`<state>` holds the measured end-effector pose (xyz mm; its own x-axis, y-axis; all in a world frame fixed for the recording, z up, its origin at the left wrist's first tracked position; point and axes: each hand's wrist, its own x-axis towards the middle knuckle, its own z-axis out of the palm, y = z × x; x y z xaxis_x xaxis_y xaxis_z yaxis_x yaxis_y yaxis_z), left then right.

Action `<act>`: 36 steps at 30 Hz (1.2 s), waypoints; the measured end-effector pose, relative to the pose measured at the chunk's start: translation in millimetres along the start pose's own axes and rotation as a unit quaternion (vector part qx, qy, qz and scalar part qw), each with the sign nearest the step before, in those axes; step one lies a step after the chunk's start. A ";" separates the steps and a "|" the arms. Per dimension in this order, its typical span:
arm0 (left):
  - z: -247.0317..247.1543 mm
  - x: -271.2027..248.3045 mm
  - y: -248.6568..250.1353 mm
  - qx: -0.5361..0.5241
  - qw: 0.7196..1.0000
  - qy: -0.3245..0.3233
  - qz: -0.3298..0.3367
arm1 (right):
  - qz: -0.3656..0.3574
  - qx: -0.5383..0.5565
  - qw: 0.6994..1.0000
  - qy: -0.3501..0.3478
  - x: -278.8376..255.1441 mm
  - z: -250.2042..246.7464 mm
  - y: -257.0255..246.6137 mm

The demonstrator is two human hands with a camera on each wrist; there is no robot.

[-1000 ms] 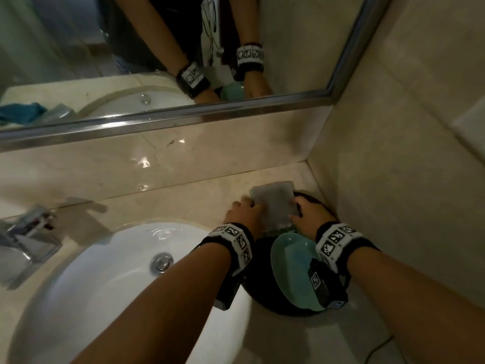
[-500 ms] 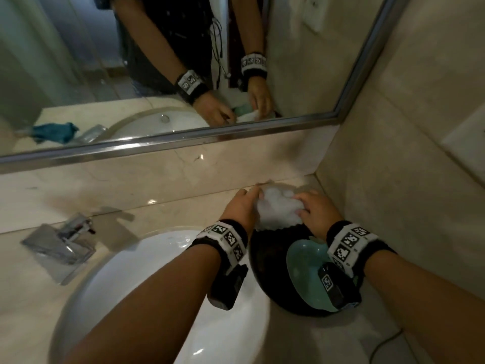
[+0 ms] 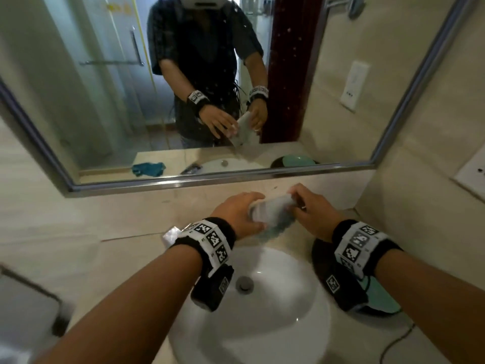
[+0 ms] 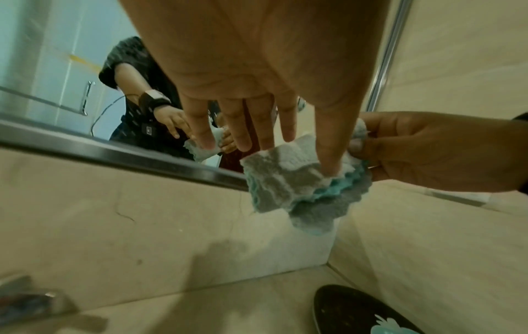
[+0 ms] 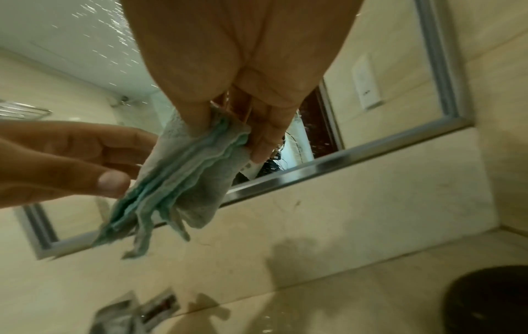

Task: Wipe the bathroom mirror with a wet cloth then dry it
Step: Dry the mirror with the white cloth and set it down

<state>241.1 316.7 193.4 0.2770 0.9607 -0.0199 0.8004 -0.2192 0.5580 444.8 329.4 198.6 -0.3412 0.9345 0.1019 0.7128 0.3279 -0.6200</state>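
A folded grey-and-teal cloth [image 3: 270,214] hangs in the air over the back rim of the sink, below the mirror [image 3: 105,88]. My right hand [image 3: 309,211] pinches its right end between thumb and fingers; in the right wrist view the hand [image 5: 243,95] grips the cloth [image 5: 183,176] from above. My left hand [image 3: 236,214] lies against the cloth's left side with straight fingers. In the left wrist view its fingers [image 4: 245,126] stretch out and one touches the cloth [image 4: 285,187]. Small specks dot the mirror glass.
A white sink basin [image 3: 275,324] lies below my hands, with the faucet [image 4: 34,302] at its left. A black bowl [image 3: 322,258] holding a teal dish stands at the right, by the side wall. The mirror reflects a blue cloth [image 3: 148,169] on the counter.
Both hands have lifted the cloth out of the black bowl and carried it left, over the sink's back rim. My head has tilted up, so more of the mirror shows.
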 end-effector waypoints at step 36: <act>-162.2 -105.1 -54.6 -0.147 0.972 0.178 -0.033 | -0.223 0.112 0.960 -0.130 79.7 36.8 -190.3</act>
<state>82.0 255.3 299.6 -0.0143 0.9807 0.1951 0.6088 -0.1463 0.7797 259.4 336.4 296.2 -0.7431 0.6331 0.2167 0.3206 0.6210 -0.7152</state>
